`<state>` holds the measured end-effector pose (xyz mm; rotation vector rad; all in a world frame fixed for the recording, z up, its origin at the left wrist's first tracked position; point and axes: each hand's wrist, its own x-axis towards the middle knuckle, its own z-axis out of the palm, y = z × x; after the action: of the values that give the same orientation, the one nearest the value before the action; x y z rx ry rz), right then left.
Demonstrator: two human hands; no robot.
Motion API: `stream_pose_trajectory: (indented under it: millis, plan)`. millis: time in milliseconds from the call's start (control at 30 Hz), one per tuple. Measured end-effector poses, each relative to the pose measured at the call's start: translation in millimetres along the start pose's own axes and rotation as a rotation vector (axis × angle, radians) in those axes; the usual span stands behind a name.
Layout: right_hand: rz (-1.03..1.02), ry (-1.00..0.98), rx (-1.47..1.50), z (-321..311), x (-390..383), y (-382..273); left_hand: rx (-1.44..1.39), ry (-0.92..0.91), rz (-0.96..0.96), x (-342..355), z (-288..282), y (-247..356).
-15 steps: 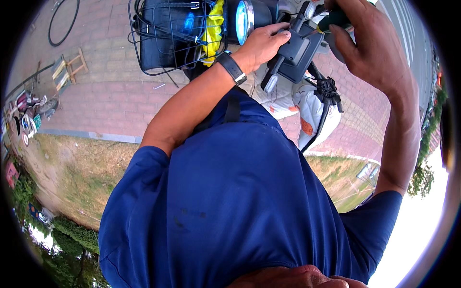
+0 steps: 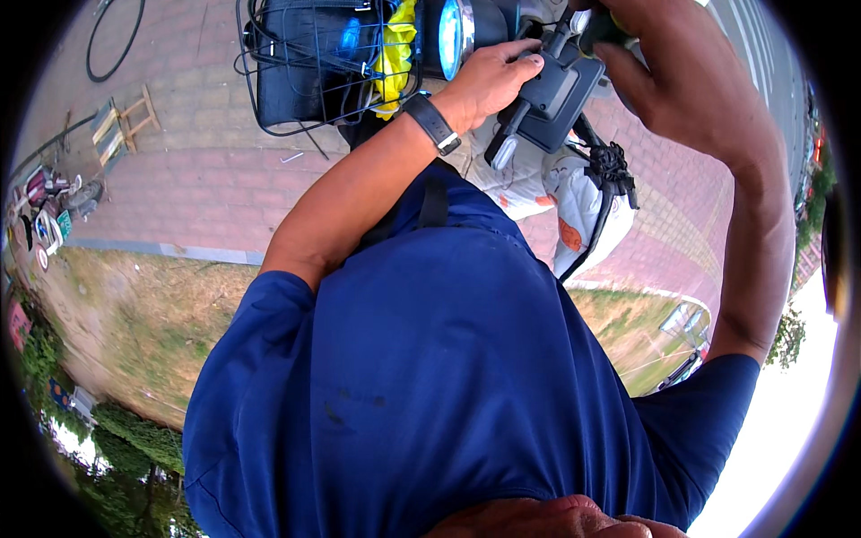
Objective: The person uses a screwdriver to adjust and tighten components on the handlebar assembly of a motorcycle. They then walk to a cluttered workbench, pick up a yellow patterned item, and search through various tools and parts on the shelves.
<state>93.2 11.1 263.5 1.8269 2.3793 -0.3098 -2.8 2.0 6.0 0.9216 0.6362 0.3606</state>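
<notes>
At the top centre of the head view, my left hand [image 2: 495,79] grips a black plastic holder [image 2: 560,100] on the handlebar area of a bike, its fingers over the holder's left side. My right hand [image 2: 664,67] is closed on a dark green screwdriver [image 2: 598,31] at the holder's upper right; the screwdriver's tip is hidden or too blurred to make out. Beside my left hand are a headlamp [image 2: 456,38] with a bluish lens and a black wire basket [image 2: 305,58] with a yellow plastic bag [image 2: 395,63]. A white padded cover [image 2: 587,215] hangs below the holder.
Pink brick paving [image 2: 184,202] surrounds the bike, with a black hose loop [image 2: 108,76] and a wooden folding stool [image 2: 126,121] at the upper left. A parked scooter [image 2: 49,224] stands at the far left. Grass [image 2: 170,323] borders the paving; a road runs at the upper right.
My right hand and forearm have shifted slightly right and upward, and the screwdriver is now more covered by the hand. My left hand still rests on the holder, nearly unmoved.
</notes>
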Motion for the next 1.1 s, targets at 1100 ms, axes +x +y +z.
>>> stream_pose_trajectory:
  millis: [1100]
  plan:
    - [0.114, -0.036, -0.151, -5.0, -1.5, -8.2, -0.107, -0.024, -0.034, -1.0, 6.7, -2.6]
